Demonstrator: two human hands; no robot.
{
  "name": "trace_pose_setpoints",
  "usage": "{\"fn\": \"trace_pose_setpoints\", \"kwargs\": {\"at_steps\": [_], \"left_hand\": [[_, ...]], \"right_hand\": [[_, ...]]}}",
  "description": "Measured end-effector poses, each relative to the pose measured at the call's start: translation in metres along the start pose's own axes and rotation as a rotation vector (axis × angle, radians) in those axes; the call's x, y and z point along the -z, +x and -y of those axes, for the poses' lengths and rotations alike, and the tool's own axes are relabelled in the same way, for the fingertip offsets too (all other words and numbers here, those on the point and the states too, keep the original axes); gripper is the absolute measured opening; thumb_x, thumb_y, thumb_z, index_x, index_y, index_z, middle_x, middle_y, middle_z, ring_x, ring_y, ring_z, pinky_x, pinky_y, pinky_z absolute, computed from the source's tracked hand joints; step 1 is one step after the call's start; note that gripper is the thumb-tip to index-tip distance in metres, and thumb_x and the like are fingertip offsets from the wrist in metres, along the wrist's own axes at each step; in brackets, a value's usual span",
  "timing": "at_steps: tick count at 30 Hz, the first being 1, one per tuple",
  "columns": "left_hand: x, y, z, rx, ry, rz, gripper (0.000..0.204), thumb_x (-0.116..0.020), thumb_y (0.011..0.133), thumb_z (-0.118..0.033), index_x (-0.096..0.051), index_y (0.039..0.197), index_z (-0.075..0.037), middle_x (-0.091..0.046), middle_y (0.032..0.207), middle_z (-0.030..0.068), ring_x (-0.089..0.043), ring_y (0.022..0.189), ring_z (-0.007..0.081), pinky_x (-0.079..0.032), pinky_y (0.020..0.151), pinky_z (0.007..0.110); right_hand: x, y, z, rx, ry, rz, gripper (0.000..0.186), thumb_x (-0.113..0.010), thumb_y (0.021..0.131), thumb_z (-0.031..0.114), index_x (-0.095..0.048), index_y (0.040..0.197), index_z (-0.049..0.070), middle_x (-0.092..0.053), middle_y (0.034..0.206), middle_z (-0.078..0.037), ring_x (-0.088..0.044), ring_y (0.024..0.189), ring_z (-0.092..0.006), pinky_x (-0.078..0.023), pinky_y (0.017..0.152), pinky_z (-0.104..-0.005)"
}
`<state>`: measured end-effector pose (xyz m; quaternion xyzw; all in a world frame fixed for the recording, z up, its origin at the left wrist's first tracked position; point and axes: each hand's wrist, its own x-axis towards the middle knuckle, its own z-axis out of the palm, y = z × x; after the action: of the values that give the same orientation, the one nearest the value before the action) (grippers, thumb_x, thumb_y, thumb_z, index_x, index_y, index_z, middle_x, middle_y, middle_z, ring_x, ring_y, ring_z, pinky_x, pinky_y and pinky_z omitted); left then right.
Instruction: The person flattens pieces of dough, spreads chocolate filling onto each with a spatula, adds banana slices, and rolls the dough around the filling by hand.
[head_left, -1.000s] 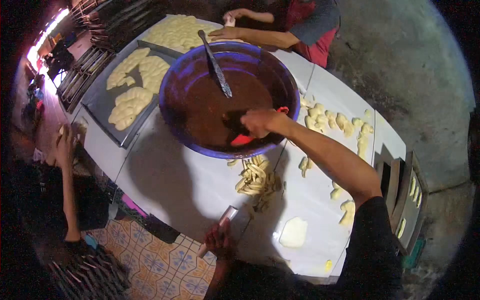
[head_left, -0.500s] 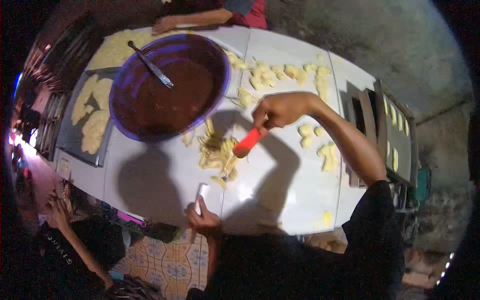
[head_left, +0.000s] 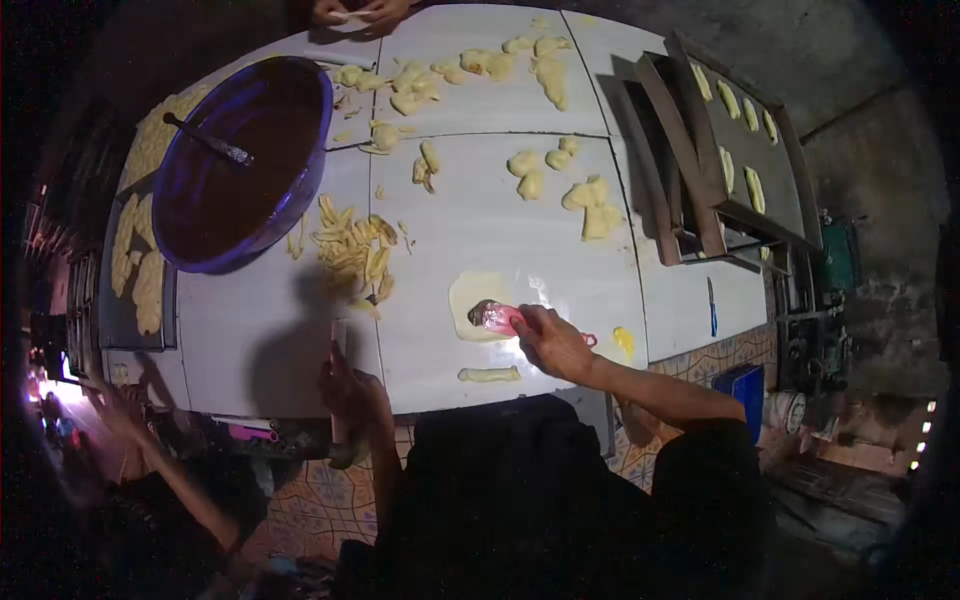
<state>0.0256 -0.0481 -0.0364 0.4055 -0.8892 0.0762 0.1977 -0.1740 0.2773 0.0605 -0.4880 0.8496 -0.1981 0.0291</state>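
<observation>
My right hand (head_left: 556,342) grips a pink-red spatula (head_left: 497,318); its tip lays dark brown filling (head_left: 485,312) on a flat dough sheet (head_left: 465,290). Below lies a short dough roll (head_left: 488,374); yellow smears (head_left: 623,341) mark the table at the right. My left hand (head_left: 350,385) is closed on a pale cylindrical rod (head_left: 338,329) at the near edge, beside a heap of dough strips (head_left: 355,252). The purple basin (head_left: 308,183) of brown mixture, a long utensil (head_left: 200,138) in it, stands at back left.
Dough trays (head_left: 163,334) are at left, stacked metal trays with rolls (head_left: 763,194) at right, near a knife (head_left: 712,308). Dough pieces (head_left: 595,205) dot the tiled table (head_left: 460,180). A co-worker's hands (head_left: 355,15) are at the far edge; another person's arm (head_left: 190,490) is at left.
My right hand has moved from inside the basin, across the table and down onto the dough sheet with the spatula. The view has shifted, and my left hand still holds the rod.
</observation>
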Motion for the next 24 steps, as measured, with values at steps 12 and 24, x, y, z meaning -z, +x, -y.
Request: {"fn": "trace_pose_setpoints", "kwargs": {"at_steps": [12, 24], "left_hand": [[-0.030, -0.017, 0.033, 0.076, 0.063, 0.044, 0.060, -0.063, 0.085, -0.006, -0.056, 0.143, -0.018, -0.063, 0.125, 0.0144, -0.061, 0.110, 0.0378, -0.049, 0.094, 0.051], [0.053, 0.025, -0.012, 0.117, -0.166, 0.138, 0.064, -0.062, 0.081, -0.002, -0.055, 0.142, -0.020, -0.060, 0.124, 0.0181, -0.058, 0.114, 0.0396, -0.046, 0.093, 0.053]], "right_hand": [[0.131, -0.029, -0.085, -0.621, -0.094, 0.163, 0.028, -0.074, 0.086, 0.011, -0.074, 0.111, 0.000, -0.073, 0.088, -0.019, -0.070, 0.075, -0.0227, -0.055, 0.070, -0.0363], [-0.086, 0.226, 0.130, 0.182, 0.236, -0.103, 0.029, -0.070, 0.081, 0.013, -0.072, 0.110, 0.005, -0.072, 0.097, -0.013, -0.067, 0.094, -0.0333, -0.054, 0.083, -0.0446]]}}
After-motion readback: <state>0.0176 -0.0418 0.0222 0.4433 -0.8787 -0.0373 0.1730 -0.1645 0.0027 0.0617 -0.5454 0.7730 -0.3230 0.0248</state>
